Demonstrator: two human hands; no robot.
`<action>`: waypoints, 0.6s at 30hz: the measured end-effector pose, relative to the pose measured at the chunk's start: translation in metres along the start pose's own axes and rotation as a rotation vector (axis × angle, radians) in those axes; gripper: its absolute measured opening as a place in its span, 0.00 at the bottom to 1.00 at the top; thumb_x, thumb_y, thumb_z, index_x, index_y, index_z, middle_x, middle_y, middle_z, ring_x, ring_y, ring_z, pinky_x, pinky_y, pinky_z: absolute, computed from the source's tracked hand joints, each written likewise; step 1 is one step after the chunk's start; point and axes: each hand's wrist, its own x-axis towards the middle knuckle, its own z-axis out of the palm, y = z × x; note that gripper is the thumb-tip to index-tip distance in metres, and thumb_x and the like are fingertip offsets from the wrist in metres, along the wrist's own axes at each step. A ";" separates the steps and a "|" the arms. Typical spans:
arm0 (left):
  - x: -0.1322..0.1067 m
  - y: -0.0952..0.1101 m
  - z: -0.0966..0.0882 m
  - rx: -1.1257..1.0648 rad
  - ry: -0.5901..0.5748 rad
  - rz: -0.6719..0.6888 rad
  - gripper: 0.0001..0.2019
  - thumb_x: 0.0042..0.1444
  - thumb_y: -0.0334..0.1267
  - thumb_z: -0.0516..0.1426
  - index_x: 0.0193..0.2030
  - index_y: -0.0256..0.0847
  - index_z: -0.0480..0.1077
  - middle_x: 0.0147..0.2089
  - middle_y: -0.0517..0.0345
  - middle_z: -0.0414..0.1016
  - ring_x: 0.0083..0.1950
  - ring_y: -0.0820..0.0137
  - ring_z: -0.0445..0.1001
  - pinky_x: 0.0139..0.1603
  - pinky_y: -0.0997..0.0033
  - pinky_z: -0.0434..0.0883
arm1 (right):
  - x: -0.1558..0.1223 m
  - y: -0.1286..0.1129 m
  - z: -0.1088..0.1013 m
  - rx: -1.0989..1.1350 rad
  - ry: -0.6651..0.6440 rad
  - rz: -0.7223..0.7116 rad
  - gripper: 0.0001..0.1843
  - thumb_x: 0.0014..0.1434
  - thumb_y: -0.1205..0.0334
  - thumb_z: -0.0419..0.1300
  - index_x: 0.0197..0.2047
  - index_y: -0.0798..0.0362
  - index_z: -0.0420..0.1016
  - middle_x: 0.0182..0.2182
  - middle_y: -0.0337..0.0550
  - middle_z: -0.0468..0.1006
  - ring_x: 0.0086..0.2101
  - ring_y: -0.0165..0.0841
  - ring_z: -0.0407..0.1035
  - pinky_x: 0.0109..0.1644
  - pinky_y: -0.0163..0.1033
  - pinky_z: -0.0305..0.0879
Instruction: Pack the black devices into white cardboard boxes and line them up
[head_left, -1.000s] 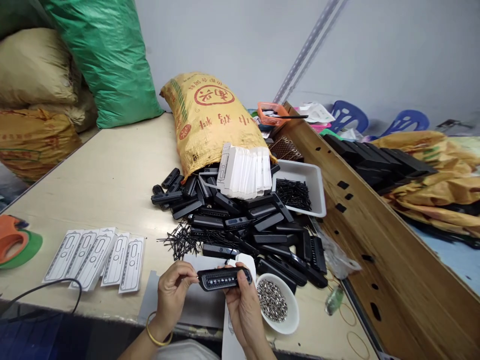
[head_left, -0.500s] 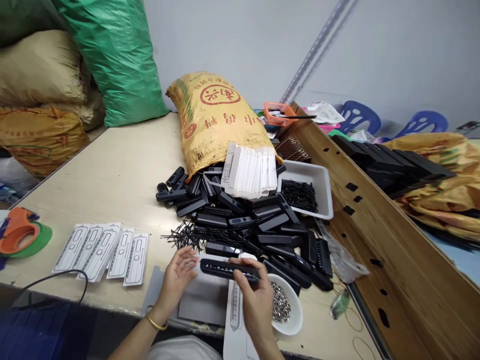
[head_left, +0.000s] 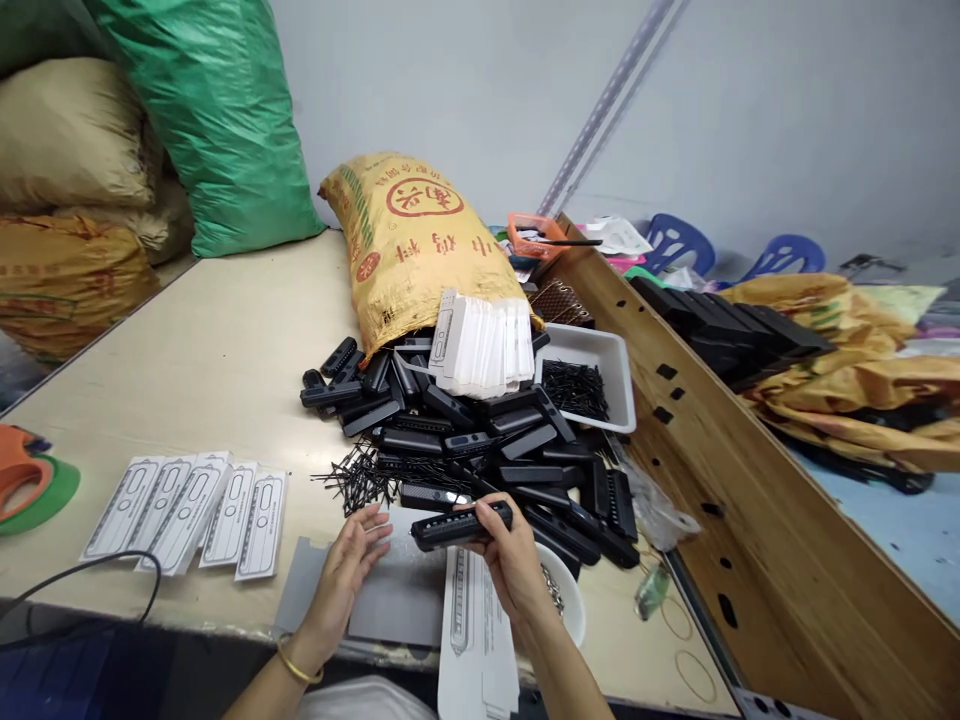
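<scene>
My right hand grips one end of a long black slotted plastic case, holding it above the table with its row of slots showing. To its left, my left hand is empty, its fingers apart and curved toward the case without touching it. Below both hands lies a grey flat sheet. Printed white cards are stacked under my right wrist. Partly hidden by my right arm is a white bowl of small shiny metal parts. Thin black pins lie loose just beyond my left hand.
A heap of similar black cases spills from a yellow woven sack, with a bundle of white cards on top. A white tray holds more pins. Several printed cards lie at left. A wooden board borders the right.
My right hand has turned the black case, so its slotted side is now tilted. My left hand stays open beside it. The view has shifted slightly to the right.
</scene>
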 end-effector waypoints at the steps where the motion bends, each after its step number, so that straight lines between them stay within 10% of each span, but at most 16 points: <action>1: 0.000 0.001 0.004 -0.026 -0.035 -0.016 0.25 0.56 0.54 0.50 0.54 0.40 0.64 0.55 0.44 0.68 0.56 0.60 0.68 0.59 0.54 0.62 | 0.000 -0.003 -0.002 0.043 -0.017 0.022 0.16 0.46 0.53 0.66 0.30 0.52 0.64 0.30 0.41 0.77 0.29 0.36 0.72 0.31 0.42 0.71; 11: 0.002 0.006 0.038 0.177 -0.163 0.090 0.22 0.49 0.41 0.62 0.50 0.40 0.65 0.51 0.49 0.70 0.52 0.62 0.69 0.52 0.62 0.67 | -0.004 0.015 0.008 0.189 -0.005 0.035 0.19 0.43 0.53 0.69 0.34 0.51 0.67 0.32 0.41 0.79 0.34 0.37 0.74 0.38 0.43 0.70; 18: 0.013 0.009 0.006 0.241 -0.078 0.130 0.21 0.48 0.42 0.61 0.49 0.40 0.65 0.50 0.50 0.70 0.53 0.63 0.68 0.55 0.61 0.65 | -0.021 -0.001 0.026 0.121 -0.004 -0.154 0.16 0.42 0.57 0.69 0.34 0.48 0.70 0.37 0.43 0.79 0.45 0.43 0.70 0.52 0.53 0.62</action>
